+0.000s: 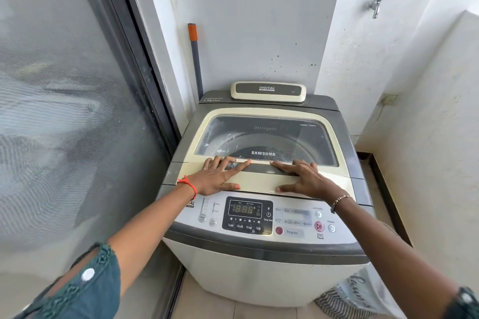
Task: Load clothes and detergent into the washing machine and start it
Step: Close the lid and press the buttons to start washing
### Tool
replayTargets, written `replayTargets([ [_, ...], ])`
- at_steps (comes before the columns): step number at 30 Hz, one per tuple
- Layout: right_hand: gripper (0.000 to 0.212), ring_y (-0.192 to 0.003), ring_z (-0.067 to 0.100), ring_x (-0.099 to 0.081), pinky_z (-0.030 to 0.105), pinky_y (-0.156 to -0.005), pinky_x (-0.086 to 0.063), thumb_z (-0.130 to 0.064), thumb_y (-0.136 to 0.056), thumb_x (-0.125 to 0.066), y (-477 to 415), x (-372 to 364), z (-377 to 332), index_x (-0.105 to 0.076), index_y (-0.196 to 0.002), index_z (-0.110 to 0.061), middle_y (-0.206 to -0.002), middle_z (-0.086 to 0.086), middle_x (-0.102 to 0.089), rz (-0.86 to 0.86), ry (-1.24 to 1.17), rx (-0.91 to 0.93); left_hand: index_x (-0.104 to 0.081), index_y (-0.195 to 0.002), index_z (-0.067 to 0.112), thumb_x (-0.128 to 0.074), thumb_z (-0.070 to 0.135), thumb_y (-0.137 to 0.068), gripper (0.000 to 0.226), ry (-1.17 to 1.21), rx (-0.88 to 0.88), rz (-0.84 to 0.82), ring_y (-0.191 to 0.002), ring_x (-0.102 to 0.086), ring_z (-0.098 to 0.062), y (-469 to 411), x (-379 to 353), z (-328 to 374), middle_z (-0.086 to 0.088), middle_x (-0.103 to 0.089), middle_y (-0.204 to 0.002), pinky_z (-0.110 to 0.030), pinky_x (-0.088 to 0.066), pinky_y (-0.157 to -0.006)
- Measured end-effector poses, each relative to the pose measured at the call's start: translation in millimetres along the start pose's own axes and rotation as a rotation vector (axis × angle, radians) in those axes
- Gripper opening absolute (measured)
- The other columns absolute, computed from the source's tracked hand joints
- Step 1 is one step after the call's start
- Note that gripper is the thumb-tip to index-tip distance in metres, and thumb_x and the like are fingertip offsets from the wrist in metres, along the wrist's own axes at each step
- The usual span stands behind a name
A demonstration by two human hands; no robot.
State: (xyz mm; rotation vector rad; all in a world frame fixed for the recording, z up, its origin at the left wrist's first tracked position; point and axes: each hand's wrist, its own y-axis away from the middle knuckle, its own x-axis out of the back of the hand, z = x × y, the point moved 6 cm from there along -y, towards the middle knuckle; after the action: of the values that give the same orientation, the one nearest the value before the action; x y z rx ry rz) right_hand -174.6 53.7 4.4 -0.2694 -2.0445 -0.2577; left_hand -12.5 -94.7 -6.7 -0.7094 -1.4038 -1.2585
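Teal sleeve (85,285) covers the left upper arm at the bottom left corner of the head view, and both bare forearms reach forward over the washing machine (261,274). Its control panel (248,216) runs along the machine's near edge, the display reading 1888, with the start/pause button (319,226) towards the right end. Just beyond the panel, the closed lid (261,180) carries both hands: the left hand (217,176) lies flat with fingers spread on the lid's near left part, gripping nothing, and the right hand (305,179) lies flat and spread on its near right part, likewise empty. A laundry bag (360,295) sits by the machine's lower right corner.
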Motion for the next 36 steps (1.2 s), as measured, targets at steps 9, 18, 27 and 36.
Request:
replayTargets([
  [9, 0.075, -0.095, 0.017, -0.038, 0.029, -0.088, -0.024, -0.048, -0.070, -0.072, -1, -2, 6, -0.040, -0.137, -0.036, -0.095, 0.002, -0.041, 0.104, -0.036, -0.028, 0.017, -0.137, 0.049, -0.012, 0.087, -0.069, 0.083, -0.004, 0.084, 0.025, -0.133, -0.015, -0.035, -2, -6, 4, -0.006, -0.011, -0.149, -0.054, -0.008, -0.110],
  [18, 0.097, -0.141, 0.021, -0.009, 0.031, -0.111, 0.000, -0.047, -0.068, -0.075, 18, -7, 16, -0.019, -0.146, -0.030, -0.149, 0.007, -0.019, 0.171, -0.124, -0.077, 0.008, -0.137, 0.054, -0.015, 0.092, -0.057, 0.091, 0.137, 0.059, 0.126, -0.137, -0.005, -0.029, 0, -11, 3, 0.000, -0.009, -0.150, -0.050, 0.002, -0.112],
  [27, 0.102, -0.144, 0.012, 0.003, 0.037, -0.118, 0.002, -0.035, -0.073, -0.075, 72, -6, 63, -0.008, -0.148, -0.020, -0.156, -0.003, -0.004, 0.174, -0.282, -0.181, 0.017, -0.139, 0.041, -0.023, 0.091, -0.062, 0.100, 0.359, -0.087, 0.072, -0.133, 0.036, -0.004, 12, -13, -13, 0.022, 0.033, -0.145, -0.035, 0.024, -0.108],
  [36, 0.101, -0.143, 0.008, 0.001, 0.036, -0.117, 0.008, -0.015, -0.075, -0.075, 119, -19, 85, -0.006, -0.146, -0.036, -0.155, -0.014, -0.001, 0.012, -0.504, -0.209, 0.016, -0.139, 0.043, -0.029, 0.083, -0.071, 0.091, 0.497, -0.071, 0.033, -0.126, 0.038, 0.011, 26, -19, -16, 0.030, 0.034, -0.141, -0.026, 0.027, -0.105],
])
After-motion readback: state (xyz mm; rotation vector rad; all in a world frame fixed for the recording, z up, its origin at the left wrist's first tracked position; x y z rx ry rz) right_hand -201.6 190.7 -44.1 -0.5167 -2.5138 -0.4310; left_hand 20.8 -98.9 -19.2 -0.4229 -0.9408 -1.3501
